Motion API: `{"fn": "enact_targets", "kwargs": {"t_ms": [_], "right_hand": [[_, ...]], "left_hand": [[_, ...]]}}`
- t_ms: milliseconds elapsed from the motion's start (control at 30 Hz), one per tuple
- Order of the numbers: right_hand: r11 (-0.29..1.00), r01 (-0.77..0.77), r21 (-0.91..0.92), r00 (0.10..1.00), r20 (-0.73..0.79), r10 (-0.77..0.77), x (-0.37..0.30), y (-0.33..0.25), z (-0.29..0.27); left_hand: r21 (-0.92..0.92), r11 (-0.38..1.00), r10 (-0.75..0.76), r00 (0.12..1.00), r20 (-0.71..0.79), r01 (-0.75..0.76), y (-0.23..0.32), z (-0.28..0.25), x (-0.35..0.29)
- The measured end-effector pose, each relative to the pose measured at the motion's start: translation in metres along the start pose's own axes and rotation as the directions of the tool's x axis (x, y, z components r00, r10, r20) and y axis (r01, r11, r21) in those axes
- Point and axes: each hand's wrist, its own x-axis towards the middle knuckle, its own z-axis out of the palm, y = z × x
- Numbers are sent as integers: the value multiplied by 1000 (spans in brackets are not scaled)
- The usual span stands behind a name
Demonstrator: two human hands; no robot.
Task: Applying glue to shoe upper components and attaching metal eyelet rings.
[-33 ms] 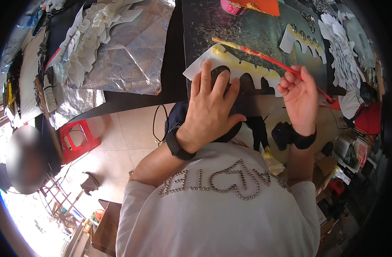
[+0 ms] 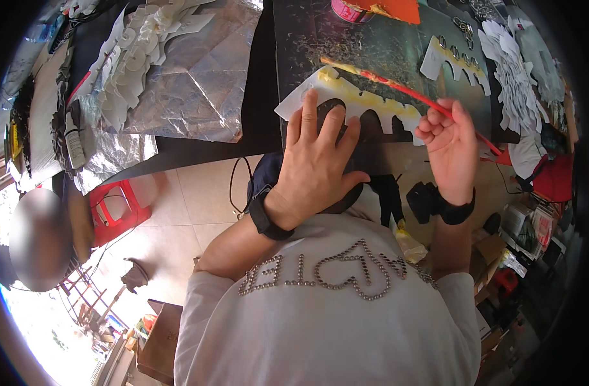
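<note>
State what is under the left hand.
The left hand lies partly over a white notched sheet with yellow paste along its far edge; whatever the hand covers cannot be seen.

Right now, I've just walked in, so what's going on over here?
A person's left hand is spread, fingers pressed on a white scalloped piece smeared with yellow paste along its far edge. The right hand holds a red stick, its far end coated in the same-coloured paste, just beyond that edge; I can't tell whether they touch. To the right, a smaller white piece carries metal rings along its yellow edge. A pink tin stands farther back on the dark work surface.
</note>
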Motion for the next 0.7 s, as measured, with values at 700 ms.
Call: {"fn": "enact_targets", "kwargs": {"t_ms": [700], "right_hand": [[744,269,-612,930,-37,-366,6,8,19]], "left_hand": [[-16,999,28,999,-17,-28,-2,1,1]]}}
